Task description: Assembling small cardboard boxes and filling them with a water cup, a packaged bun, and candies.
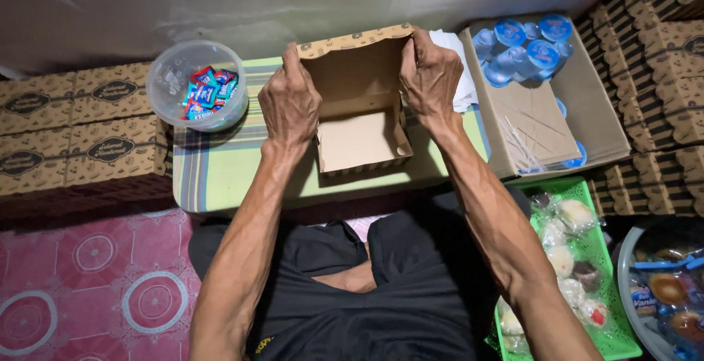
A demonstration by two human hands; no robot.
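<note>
An open brown cardboard box [361, 130] with a patterned edge stands on a green striped low table [220, 170] in front of me. My left hand [291, 100] grips the box's left wall near the raised lid. My right hand [429, 75] grips the right wall at the lid's upper corner. The inside of the box is bare. The lid tilts up and away from me.
A clear round tub of small wrapped sweets [198, 86] sits left of the box. Stacked closed boxes [73, 133] line the left. A carton with blue-lidded water cups [524, 49] and straws lies right, stacked boxes [660, 75] beyond. A green tray of wrapped pastries [579, 258] sits by my right knee.
</note>
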